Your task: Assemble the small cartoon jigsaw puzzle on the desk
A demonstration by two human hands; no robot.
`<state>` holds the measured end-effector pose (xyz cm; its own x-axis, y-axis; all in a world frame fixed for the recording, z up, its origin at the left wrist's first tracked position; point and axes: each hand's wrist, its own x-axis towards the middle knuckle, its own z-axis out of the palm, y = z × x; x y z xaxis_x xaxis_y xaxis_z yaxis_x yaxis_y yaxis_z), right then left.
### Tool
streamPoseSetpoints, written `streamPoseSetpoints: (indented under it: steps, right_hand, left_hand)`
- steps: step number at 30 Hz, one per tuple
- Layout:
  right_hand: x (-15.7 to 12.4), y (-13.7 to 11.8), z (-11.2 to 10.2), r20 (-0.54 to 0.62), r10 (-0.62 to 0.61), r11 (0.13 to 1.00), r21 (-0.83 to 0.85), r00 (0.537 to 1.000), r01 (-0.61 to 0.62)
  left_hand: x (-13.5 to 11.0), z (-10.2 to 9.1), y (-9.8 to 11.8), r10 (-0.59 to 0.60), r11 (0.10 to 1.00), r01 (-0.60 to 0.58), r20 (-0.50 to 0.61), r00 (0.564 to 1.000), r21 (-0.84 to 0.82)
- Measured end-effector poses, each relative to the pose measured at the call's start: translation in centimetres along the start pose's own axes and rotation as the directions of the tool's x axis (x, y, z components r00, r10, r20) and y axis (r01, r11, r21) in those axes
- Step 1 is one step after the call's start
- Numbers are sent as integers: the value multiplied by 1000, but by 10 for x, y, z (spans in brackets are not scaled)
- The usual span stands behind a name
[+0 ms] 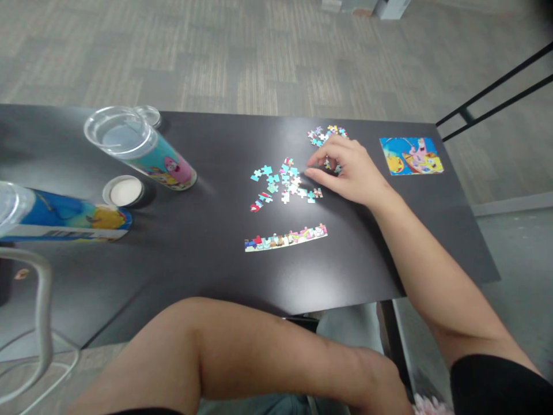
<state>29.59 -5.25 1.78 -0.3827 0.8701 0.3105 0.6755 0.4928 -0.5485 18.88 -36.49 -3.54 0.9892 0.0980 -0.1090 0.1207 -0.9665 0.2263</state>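
Blue can [64, 212], 9 o'clock: lettering blurred.
Right hand [354, 172], 2 o'clock: thumb and forefinger slightly parted, empty.
Puzzle pieces [294, 181]: scattered just off hand's 9 o'clock.
Left hand [382, 383], 5 o'clock: fingers hidden.

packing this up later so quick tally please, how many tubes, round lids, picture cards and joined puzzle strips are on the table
Tubes: 2
Round lids: 2
Picture cards: 1
Joined puzzle strips: 1
Total: 6
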Motion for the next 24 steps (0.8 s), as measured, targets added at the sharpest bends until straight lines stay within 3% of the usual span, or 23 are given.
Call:
streamPoseSetpoints:
  steps: [3, 7, 11, 14, 17, 20, 22, 23, 24]
  right_hand:
    - [-4, -4, 13, 37, -35, 998, 55, 999, 32]
    - [-4, -5, 15, 89, -69, 996, 71, 994, 63]
    - [-2, -1, 11, 124, -31, 998, 67, 992, 22]
    - [-2, -1, 12, 127, -48, 996, 86, 991, 38]
    - [-3, -1, 11, 147, -47, 996, 84, 988, 35]
    - [-2, 5, 5, 149, -24, 998, 63, 989, 15]
    - [-1, 11, 0, 145, -39, 997, 74, 989, 29]
    - [-1, 14, -2, 152, -60, 995, 92, 987, 47]
    - [-1, 17, -3, 165, -87, 991, 113, 982, 69]
  left_hand:
    - [3, 16, 6, 318, 943, -321, -45, 947, -91]
    - [3, 40, 19, 509, 847, -517, -89, 856, -128]
    - [2, 57, 29, 552, 809, -561, -100, 828, -174]
    - [1, 63, 32, 565, 759, -537, -39, 824, -368]
    - [1, 62, 32, 579, 704, -483, 26, 815, -521]
    - [6, 48, 22, 611, 652, -476, 37, 790, -590]
    - [15, 33, 9, 659, 568, -440, 63, 750, -695]
    - [19, 24, 2, 691, 546, -382, 144, 708, -746]
    - [24, 15, -5, 769, 457, -366, 153, 620, -810]
